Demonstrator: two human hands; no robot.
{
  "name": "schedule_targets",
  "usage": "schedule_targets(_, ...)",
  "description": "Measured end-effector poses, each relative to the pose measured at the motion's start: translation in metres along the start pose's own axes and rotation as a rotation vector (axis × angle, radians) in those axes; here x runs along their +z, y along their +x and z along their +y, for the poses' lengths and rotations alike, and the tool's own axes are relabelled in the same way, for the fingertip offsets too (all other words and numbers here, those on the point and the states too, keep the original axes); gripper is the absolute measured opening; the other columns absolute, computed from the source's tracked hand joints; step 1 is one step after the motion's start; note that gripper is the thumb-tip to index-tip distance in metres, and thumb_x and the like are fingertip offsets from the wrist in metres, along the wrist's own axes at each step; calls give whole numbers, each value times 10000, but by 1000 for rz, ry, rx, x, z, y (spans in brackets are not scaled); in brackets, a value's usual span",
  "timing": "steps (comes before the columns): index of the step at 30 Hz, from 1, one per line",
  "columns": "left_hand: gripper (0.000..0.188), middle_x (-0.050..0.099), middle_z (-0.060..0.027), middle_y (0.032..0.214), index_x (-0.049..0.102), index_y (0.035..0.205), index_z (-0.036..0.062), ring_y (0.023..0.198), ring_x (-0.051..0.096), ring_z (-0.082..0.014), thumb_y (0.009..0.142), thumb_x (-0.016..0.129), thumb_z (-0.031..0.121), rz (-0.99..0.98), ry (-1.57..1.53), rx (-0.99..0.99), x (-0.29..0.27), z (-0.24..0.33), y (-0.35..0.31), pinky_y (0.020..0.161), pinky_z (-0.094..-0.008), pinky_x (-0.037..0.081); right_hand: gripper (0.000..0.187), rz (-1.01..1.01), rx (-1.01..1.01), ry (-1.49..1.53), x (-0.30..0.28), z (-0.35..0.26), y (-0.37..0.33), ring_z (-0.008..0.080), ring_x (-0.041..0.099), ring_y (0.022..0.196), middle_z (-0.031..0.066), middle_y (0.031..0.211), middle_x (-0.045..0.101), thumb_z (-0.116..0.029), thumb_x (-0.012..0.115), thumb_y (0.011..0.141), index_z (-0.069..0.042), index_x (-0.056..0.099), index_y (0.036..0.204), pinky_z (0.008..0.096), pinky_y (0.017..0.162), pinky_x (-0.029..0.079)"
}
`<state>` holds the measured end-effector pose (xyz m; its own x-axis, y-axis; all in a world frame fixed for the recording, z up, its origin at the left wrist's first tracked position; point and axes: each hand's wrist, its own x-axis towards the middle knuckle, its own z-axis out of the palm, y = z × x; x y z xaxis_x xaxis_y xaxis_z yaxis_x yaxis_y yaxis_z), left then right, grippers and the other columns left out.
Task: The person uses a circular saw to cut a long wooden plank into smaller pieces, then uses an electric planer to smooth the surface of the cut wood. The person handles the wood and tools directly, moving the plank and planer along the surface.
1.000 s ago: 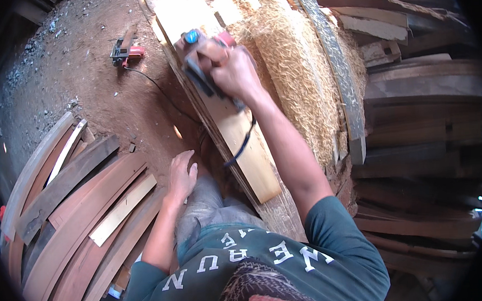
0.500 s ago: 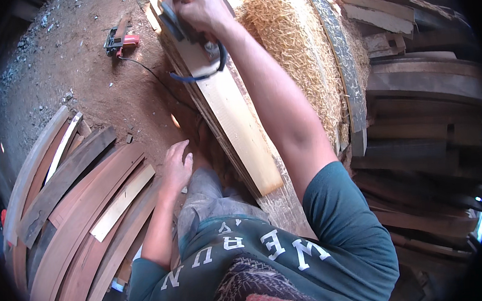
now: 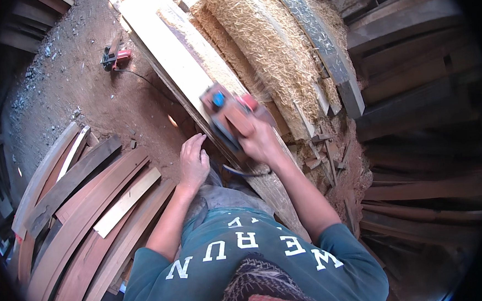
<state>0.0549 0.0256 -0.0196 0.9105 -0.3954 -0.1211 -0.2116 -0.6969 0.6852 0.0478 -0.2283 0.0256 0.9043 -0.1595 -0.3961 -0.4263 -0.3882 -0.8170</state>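
Observation:
My right hand (image 3: 261,142) is wrapped round the handle of a red and grey electric hand planer (image 3: 232,113) with a blue knob. The planer rests on the near part of a long pale board (image 3: 170,36), covering that end of it. Below the board lies a worn, thicker plank (image 3: 279,195). A dark cord loops from the back of the planer toward my legs. My left hand (image 3: 193,156) hangs beside the plank's left edge, fingers loosely extended, holding nothing.
Wood shavings (image 3: 256,44) heap along the right of the bench, with a grey beam (image 3: 329,51) across them. A red corded power tool (image 3: 116,57) sits on the dirt floor. Cut boards (image 3: 85,215) lie at left; stacked timber (image 3: 413,74) fills the right.
My right hand has drawn the planer back along the board toward my body, baring the board's far part. My left hand has shifted slightly right.

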Motion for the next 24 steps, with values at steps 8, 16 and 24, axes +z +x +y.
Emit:
schedule_targets(8, 869, 292, -213, 1705, 446, 1595, 106, 1602, 238, -439, 815, 808, 231, -145, 294, 177, 84, 62, -45, 1274, -693, 201, 264, 155, 130, 91, -34, 105, -232, 413, 783, 1017, 255, 1012, 777, -108, 759, 889, -31, 729, 1139, 456, 866, 608)
schedule_targets(16, 914, 421, -41, 1700, 573, 1529, 179, 1626, 251, -340, 751, 909, 524, -87, 536, 302, 34, 81, -31, 1308, -714, 62, 240, 422, 159, 229, -60, 144, -276, 252, 800, 922, 184, 933, 790, -69, 765, 855, 22, 743, 1077, 391, 835, 601)
schedule_targets(24, 505, 617, -209, 1501, 634, 1449, 64, 1419, 579, -363, 1081, 623, 411, 324, -82, 580, -185, 170, 12, 1234, -516, 424, 230, 501, 108, 201, -94, 143, -253, 293, 799, 909, 210, 921, 771, -72, 762, 861, 23, 721, 1067, 411, 812, 589)
